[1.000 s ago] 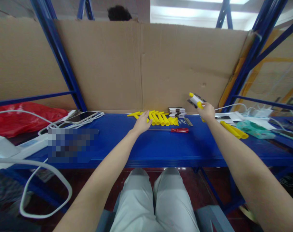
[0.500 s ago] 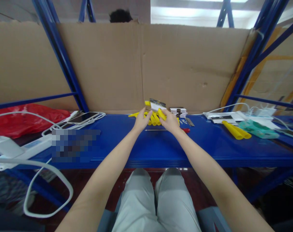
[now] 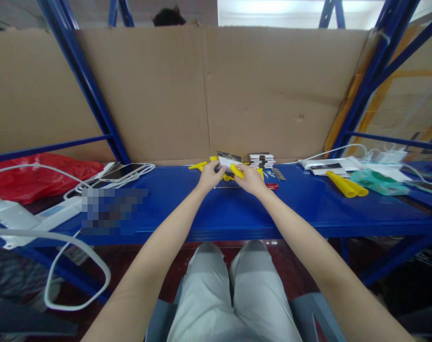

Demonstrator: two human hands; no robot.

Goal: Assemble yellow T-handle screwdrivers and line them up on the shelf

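My left hand [image 3: 209, 175] is closed at the edge of a small black-and-white card-like piece [image 3: 229, 159], with a bit of yellow showing behind its far end. Fingers of my right hand [image 3: 252, 178] wrap a yellow tube-like handle [image 3: 237, 171], which meets the card's near side; how they join is hidden. Beneath and behind both hands lie more yellow handled pieces [image 3: 197, 166], partly covered. A screwdriver with a red handle [image 3: 272, 186] rests on the blue table [image 3: 233, 213], its thin shaft running left below my hands.
Right of my hands stand stacked black-and-white packs [image 3: 261, 159], with a small grey strip [image 3: 280, 175] nearby. Two yellow tubes [image 3: 346, 184] and a green packet [image 3: 380, 181] lie farther right. At left are a red bag [image 3: 41, 173], white cables and a power strip [image 3: 59, 213]. Cardboard [image 3: 266, 95] walls the back.
My left fingers have closed in on the black-and-white piece, and it sits slightly lower between my hands. The right hand keeps its hold on the yellow handle. The camera view has shifted a little.
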